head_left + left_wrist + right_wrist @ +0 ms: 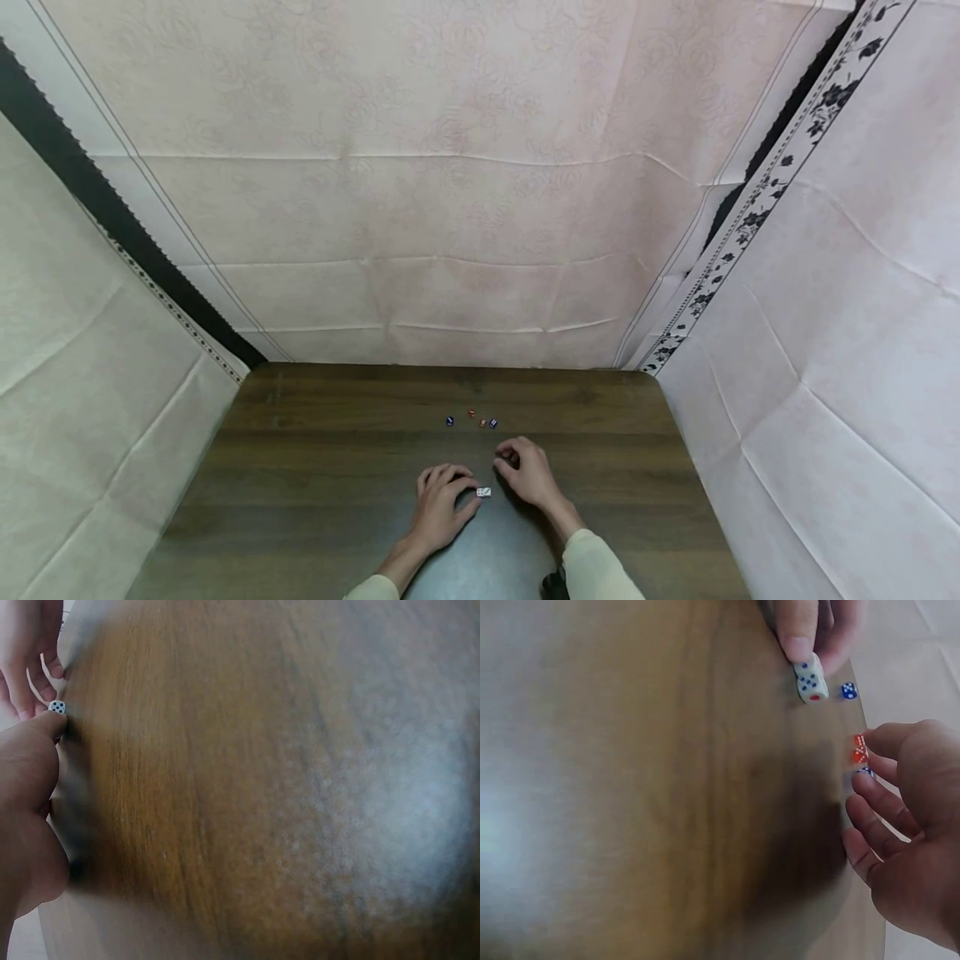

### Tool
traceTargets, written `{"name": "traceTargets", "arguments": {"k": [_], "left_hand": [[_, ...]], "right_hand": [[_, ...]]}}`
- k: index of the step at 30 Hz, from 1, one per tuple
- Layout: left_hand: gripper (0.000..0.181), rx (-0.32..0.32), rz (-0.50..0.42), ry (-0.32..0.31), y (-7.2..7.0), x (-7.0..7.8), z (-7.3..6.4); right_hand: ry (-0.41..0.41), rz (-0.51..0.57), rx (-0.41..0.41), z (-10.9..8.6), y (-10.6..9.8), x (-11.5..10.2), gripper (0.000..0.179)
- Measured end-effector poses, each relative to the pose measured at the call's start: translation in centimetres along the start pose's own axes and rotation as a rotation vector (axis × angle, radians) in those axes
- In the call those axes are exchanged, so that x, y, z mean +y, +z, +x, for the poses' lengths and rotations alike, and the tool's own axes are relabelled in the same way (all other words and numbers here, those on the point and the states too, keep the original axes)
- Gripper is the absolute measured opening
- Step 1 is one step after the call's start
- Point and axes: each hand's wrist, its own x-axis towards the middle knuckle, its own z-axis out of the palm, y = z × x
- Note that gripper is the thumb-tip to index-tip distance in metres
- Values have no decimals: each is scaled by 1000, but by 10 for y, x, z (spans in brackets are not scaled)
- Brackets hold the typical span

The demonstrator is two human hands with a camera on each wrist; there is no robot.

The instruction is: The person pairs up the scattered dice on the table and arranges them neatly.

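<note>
Now your left hand (441, 510) pinches the white dice (484, 492) between your hands, a short row pointing from its fingertips toward your right hand (529, 475), which is loosely curved, holds nothing visible, and is nearer the coloured dice (492, 423).

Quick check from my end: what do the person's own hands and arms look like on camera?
The left hand and right hand are bare: no gloves or rings show. The left sleeve and right sleeve are plain, pale cream-yellow, ending above the wrists. A black object shows beside the right sleeve; I cannot tell what it is.
</note>
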Motion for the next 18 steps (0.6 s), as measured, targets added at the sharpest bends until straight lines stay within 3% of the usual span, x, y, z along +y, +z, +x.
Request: {"name": "traceTargets", "arguments": {"k": [18], "left_hand": [[18,28,-14,25,0,0,-2]], "right_hand": [[149,-72,94,49,7,-2,28]]}}
